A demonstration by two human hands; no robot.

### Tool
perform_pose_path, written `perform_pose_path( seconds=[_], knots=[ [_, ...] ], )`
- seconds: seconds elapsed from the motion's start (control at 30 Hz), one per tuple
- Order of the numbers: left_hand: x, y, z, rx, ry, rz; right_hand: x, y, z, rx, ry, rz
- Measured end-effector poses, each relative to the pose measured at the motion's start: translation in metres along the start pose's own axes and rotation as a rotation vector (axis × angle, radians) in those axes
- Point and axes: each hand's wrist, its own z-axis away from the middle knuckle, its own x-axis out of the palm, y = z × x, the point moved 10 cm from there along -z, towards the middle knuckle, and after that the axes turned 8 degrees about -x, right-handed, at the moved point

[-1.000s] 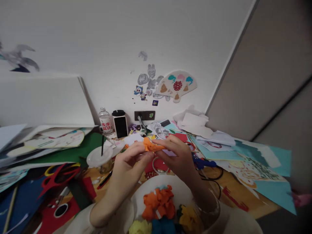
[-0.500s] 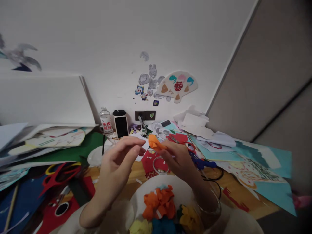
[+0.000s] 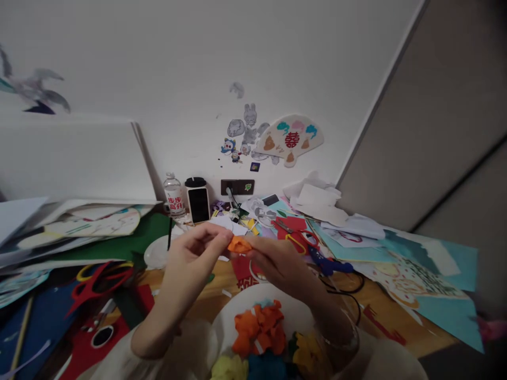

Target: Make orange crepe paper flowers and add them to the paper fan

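A small crumpled orange paper piece (image 3: pixel 238 245) is pinched between my two hands above the desk. My left hand (image 3: pixel 193 259) grips its left end with thumb and fingertips closed. My right hand (image 3: pixel 279 265) holds its right side, fingers curled around it. Just below my wrists stands a white bowl (image 3: pixel 237 310) holding crumpled paper balls (image 3: pixel 259 328) in orange, yellow and dark blue.
The wooden desk (image 3: pixel 368 316) is littered with coloured paper sheets. Red scissors (image 3: pixel 99 278) lie at the left, a lidded cup with a straw (image 3: pixel 160 250) behind my left hand, a water bottle (image 3: pixel 173 195) and a phone (image 3: pixel 198 204) by the wall. Teal sheets (image 3: pixel 439 285) cover the right.
My left hand, which had let go half a second ago, has closed on the orange paper again. Both hands have dropped slightly and the paper looks more tightly bunched.
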Motion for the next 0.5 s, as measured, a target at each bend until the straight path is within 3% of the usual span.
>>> perform_pose_path(
  seconds=[0.1, 0.3, 0.5],
  knots=[
    [0.009, -0.010, -0.002, -0.086, -0.082, 0.102, -0.007, 0.000, 0.001, -0.035, 0.084, 0.005],
    [0.026, -0.021, 0.000, -0.232, -0.229, 0.239, -0.013, 0.009, 0.002, -0.035, 0.120, 0.084],
    [0.034, -0.030, 0.002, -0.339, -0.288, 0.534, -0.024, 0.001, 0.001, -0.151, 0.245, 0.006]
  ],
)
